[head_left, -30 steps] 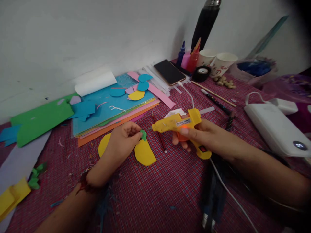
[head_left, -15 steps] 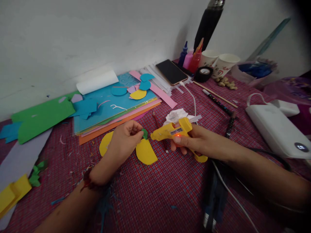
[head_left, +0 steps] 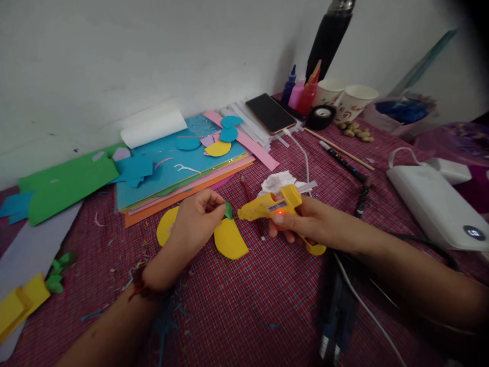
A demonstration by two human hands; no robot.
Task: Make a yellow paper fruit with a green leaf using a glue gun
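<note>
My left hand point(head_left: 202, 216) pinches a small green paper piece point(head_left: 228, 210) between thumb and fingertips. In my right hand point(head_left: 298, 219) is a yellow hot glue gun point(head_left: 263, 206), its red light glowing and its nozzle pointing left, close to the green piece. Whether the nozzle touches it I cannot tell. Just below lies a yellow paper cutout point(head_left: 230, 239) with a curved edge, flat on the cloth. Another yellow cutout point(head_left: 164, 227) is partly hidden behind my left hand.
Coloured sheets point(head_left: 153, 178) lie along the wall, with a green sheet point(head_left: 72, 186) further left. A phone point(head_left: 270, 113), paper cups point(head_left: 357, 102) and black tape point(head_left: 321, 117) stand at the back. A white power bank point(head_left: 435, 204) is at right. Crumpled tissue point(head_left: 280, 181) sits behind the glue gun.
Hardly anything differs. Both hands keep their hold and place, and the whole view has shifted only very slightly.
</note>
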